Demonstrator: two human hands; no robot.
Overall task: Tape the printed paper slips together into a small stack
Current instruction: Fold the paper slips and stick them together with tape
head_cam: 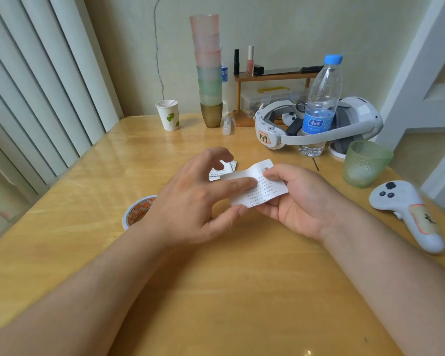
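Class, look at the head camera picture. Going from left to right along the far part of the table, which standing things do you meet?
Paper cup → tall stack of cups → wooden shelf → white headset → water bottle → green glass cup → white controller.

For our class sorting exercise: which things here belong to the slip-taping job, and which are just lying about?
Job:
white printed paper slip, held by left hand and right hand
more printed slips lying on the table

Lying about:
clear plastic water bottle
white headset
white controller
green textured glass cup
leaf-print paper cup
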